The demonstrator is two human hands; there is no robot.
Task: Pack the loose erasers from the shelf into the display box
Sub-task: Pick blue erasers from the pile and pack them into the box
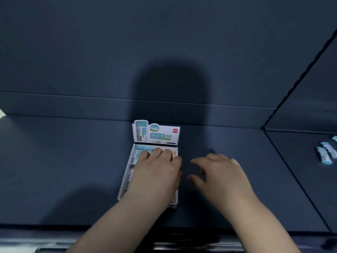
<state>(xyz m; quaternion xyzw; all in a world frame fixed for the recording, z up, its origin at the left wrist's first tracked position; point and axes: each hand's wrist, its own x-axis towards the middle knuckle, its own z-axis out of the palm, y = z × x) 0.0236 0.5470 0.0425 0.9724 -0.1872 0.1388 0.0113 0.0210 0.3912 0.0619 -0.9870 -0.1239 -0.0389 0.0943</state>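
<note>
1. The display box (125, 180), a small white cardboard tray, sits open on the dark blue shelf (73, 161), long side running away from the viewer.
2. Its header card (156, 133) stands upright at the far end, printed in white and teal with a small red logo at the top right corner.
3. Packed erasers (139, 152), white with pale blue sleeves, show along the far and left side of the tray. The rest of the inside is hidden under the left hand (156, 172).
4. Three loose erasers (326, 152) of the same white and blue lie flat, close together, well apart from the box at the right edge of the shelf, one cut off by the frame.
</note>
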